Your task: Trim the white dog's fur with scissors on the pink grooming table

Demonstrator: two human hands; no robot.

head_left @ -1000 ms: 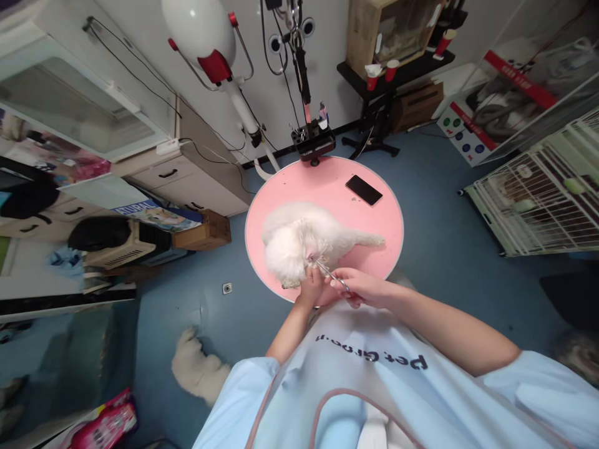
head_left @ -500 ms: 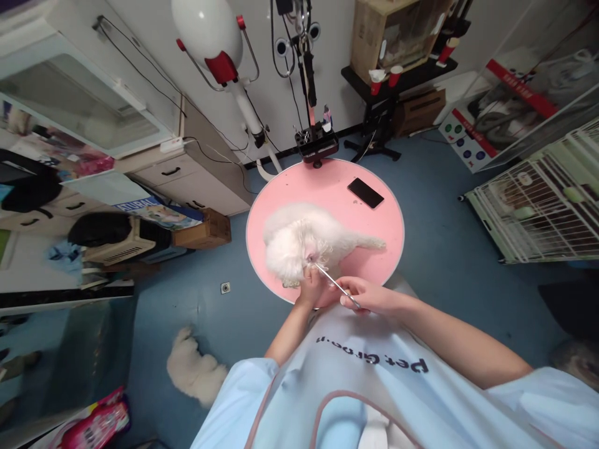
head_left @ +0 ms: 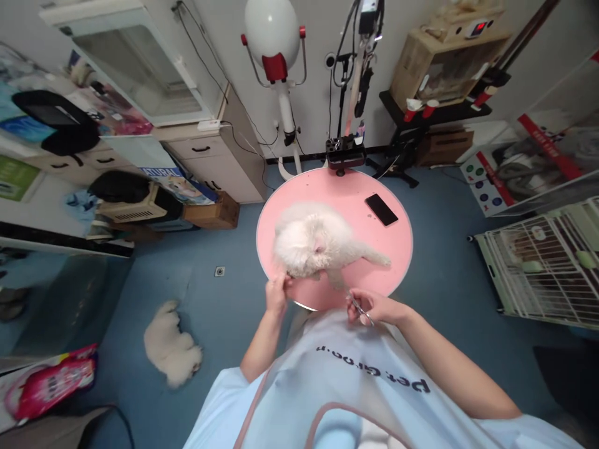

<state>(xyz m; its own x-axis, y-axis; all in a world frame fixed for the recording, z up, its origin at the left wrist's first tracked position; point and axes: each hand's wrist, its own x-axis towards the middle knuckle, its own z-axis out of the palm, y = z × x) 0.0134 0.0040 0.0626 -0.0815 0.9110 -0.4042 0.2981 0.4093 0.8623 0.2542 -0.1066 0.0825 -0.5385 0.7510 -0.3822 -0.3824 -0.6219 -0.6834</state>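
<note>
A small white fluffy dog (head_left: 314, 242) stands on a round pink grooming table (head_left: 369, 262). My left hand (head_left: 276, 293) is at the table's near left edge, fingers pinched together at the dog's muzzle fur. My right hand (head_left: 369, 307) is closed round a pair of metal scissors (head_left: 359, 307) just off the table's near edge, a short way from the dog's hind leg. A black phone (head_left: 380, 209) lies on the table at the far right.
A second white dog (head_left: 169, 344) lies on the blue floor at the left. A stand dryer (head_left: 276, 43) and a grooming arm (head_left: 349, 112) rise behind the table. Cabinets (head_left: 210, 149) stand at the left, a wire cage (head_left: 543, 262) at the right, a pink bag (head_left: 47, 380) on the floor.
My right hand has drawn the scissors back from the dog's ear toward my body. My left hand has shifted left to the dog's muzzle. The view has swung to the left.
</note>
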